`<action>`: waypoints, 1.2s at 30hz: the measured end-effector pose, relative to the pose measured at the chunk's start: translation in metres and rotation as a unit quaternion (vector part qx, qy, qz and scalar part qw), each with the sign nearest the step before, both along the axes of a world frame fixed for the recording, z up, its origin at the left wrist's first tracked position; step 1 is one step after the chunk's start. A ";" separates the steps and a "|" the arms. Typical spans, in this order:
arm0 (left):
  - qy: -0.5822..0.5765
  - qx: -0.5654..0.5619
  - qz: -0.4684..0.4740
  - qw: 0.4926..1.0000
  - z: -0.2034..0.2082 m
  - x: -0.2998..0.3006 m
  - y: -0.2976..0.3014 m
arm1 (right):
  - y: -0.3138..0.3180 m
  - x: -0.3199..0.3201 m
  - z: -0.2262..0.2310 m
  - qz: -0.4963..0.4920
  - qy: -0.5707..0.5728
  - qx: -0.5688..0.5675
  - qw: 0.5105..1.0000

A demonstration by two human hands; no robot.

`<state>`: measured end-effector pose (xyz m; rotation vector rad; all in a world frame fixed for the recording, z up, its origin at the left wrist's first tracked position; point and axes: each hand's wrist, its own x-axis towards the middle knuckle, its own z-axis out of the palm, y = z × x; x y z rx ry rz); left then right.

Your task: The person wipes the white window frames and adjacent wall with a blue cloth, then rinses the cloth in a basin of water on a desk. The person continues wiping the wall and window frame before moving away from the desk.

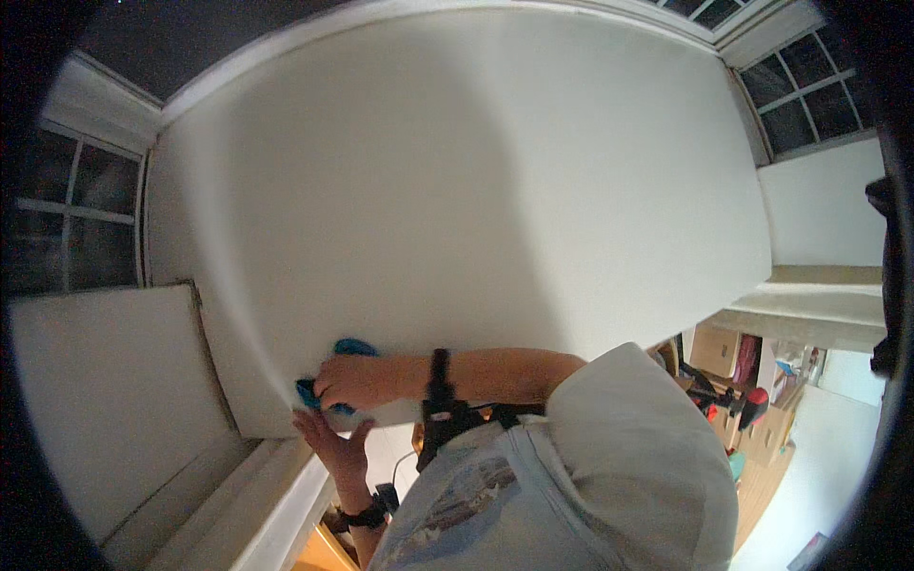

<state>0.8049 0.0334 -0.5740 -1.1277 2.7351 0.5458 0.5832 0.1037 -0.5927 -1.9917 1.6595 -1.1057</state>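
Note:
My right hand [357, 383] presses a blue cloth [354, 347] onto a broad white sill [400, 190], near its front left edge. Bits of the cloth show on both sides of my curled fingers. Just below it, my left hand [338, 452] is raised at the sill's front edge with thumb and fingers apart, holding nothing. Its fingertips come close to the cloth; whether they touch it I cannot tell. Black bands circle both wrists.
Paned windows stand at the left [76, 209] and far right [804, 95]. A low white side wall [114, 381] borders the sill on the left. Behind me at the lower right are wooden drawers [766, 433] and assorted items. Below the sill's edge is an orange-brown wooden piece [324, 552].

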 end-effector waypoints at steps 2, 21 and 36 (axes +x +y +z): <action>0.037 0.023 0.014 0.999 -0.003 0.014 -0.010 | 0.052 -0.028 0.008 -0.102 -0.075 -0.021 0.992; -0.026 -0.137 0.017 0.990 -0.019 0.056 -0.041 | 0.034 -0.113 -0.001 -0.371 -0.011 -0.022 0.928; -0.082 -0.168 -0.049 0.981 -0.002 0.069 -0.054 | 0.502 -0.209 -0.009 -0.829 0.081 0.124 0.540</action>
